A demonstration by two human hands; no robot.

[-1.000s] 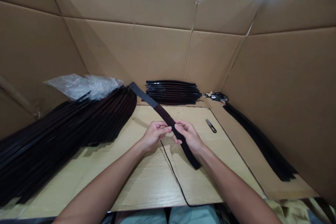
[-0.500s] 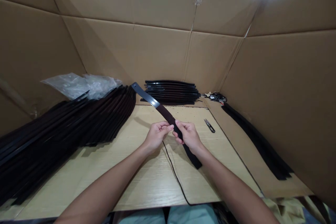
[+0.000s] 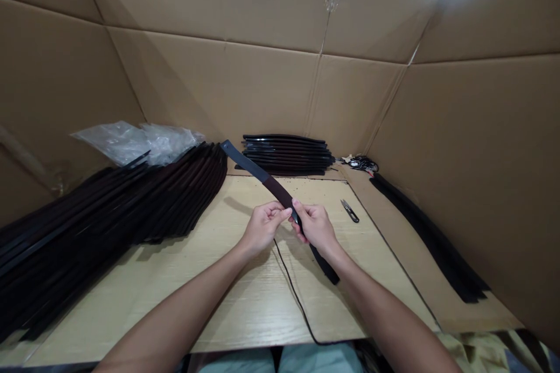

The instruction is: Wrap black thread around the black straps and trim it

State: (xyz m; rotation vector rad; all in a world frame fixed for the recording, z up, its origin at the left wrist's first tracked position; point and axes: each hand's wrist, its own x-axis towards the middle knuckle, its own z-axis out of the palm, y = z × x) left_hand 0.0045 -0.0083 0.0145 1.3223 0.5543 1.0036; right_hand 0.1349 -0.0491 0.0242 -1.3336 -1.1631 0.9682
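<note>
Right hand [image 3: 318,229] gripping dark curved strip [image 3: 278,191], left hand [image 3: 261,227] pinching its edge — perhaps black cord [image 3: 300,302] too.

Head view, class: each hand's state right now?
Right hand: closed, holding the long dark strip.
Left hand: closed at the strip's edge; what it pinches cannot be told.

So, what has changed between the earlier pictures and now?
The dark strip seems turned a little: its lower part now looks narrower, and a shiny bit shows between the hands. The left hand has moved slightly right, and so has the top of the cord. Nothing was visibly let go; the right hand keeps its hold. The scissors and plastic stayed.
</note>
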